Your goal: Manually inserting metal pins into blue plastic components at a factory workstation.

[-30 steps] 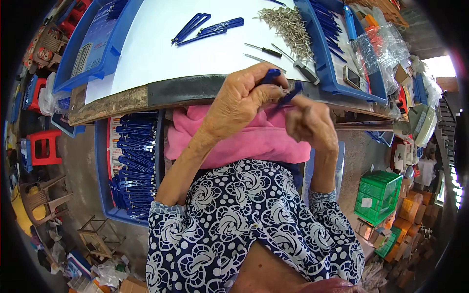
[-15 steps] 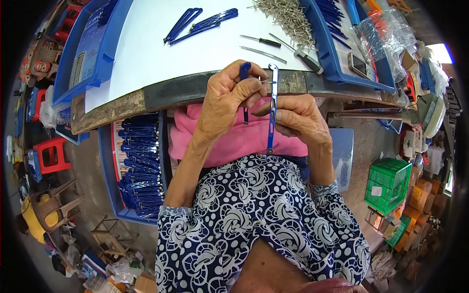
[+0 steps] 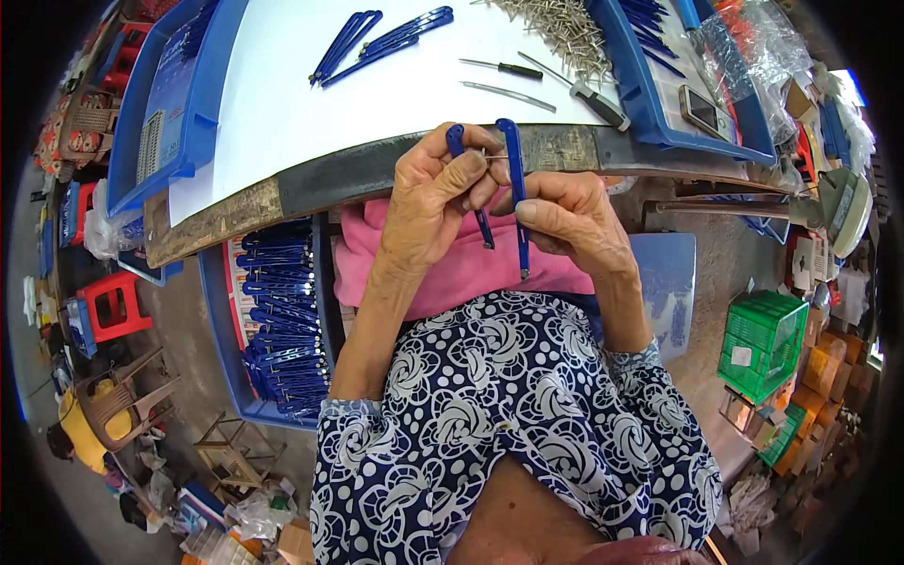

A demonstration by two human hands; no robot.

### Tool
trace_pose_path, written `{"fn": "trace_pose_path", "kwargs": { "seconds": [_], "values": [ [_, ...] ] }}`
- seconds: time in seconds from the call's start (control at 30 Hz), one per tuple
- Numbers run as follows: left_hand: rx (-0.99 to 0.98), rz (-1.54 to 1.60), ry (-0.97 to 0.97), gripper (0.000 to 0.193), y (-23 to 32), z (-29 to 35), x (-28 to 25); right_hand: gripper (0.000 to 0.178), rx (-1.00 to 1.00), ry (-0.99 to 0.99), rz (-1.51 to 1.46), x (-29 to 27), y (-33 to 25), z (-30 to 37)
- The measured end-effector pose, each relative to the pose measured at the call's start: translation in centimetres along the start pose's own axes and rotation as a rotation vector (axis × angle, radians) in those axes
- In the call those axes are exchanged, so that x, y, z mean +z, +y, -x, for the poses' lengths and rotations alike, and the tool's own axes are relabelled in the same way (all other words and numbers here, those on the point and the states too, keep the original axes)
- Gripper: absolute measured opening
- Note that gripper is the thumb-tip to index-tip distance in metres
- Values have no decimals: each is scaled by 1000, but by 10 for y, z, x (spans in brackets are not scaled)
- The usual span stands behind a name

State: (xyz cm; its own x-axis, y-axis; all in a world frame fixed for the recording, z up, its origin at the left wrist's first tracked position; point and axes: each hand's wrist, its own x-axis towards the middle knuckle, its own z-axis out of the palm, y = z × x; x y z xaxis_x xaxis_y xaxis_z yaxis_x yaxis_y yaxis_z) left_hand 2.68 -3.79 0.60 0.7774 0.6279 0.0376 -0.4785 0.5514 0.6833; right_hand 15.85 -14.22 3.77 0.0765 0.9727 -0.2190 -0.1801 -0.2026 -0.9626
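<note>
In front of the table edge, my left hand point(image 3: 421, 193) is closed on a narrow blue strip point(image 3: 455, 139) with a rounded top; its lower end sticks out beneath the fingers. A thin metal pin point(image 3: 495, 157) spans from those fingertips to a second, longer blue strip point(image 3: 515, 165). My right hand point(image 3: 579, 221) pinches this second strip at mid-length, thumb in front, and the strip stands nearly upright. Whether the pin passes through a hole in it is too small to tell. Pink cloth point(image 3: 377, 231) lies on my lap below.
On the white sheet point(image 3: 273, 113) lie several blue strips point(image 3: 400, 40), two screwdrivers point(image 3: 598, 104), a thin metal rod point(image 3: 508, 96) and a heap of metal pins point(image 3: 570, 42). Blue trays point(image 3: 193, 141) flank it, the right one holding a phone point(image 3: 702, 111). Below left, a bin holds blue strip pieces point(image 3: 282, 320).
The right hand's strip has turned from its open, shiny side to its plain blue side and moved left, closer to the left hand. More of the left strip's lower end shows.
</note>
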Motion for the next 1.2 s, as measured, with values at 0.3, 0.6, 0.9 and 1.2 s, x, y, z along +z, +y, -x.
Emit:
{"fn": "trace_pose_path", "kwargs": {
  "seconds": [0.3,0.6,0.9,1.2],
  "values": [
    [-3,-188,18,17,0,-1,7,40,-162,-160,-116,-4,-3,11],
    [-23,-173,-93,14,3,3,15,36,-244,239,217,-6,-13,22],
    [-2,-52,-49,19,-1,2,10,20,-182,220,362,-1,-2,13],
    [-48,-175,94,21,5,4,10,20,-54,190,373,-2,7,-1]
  ]
}}
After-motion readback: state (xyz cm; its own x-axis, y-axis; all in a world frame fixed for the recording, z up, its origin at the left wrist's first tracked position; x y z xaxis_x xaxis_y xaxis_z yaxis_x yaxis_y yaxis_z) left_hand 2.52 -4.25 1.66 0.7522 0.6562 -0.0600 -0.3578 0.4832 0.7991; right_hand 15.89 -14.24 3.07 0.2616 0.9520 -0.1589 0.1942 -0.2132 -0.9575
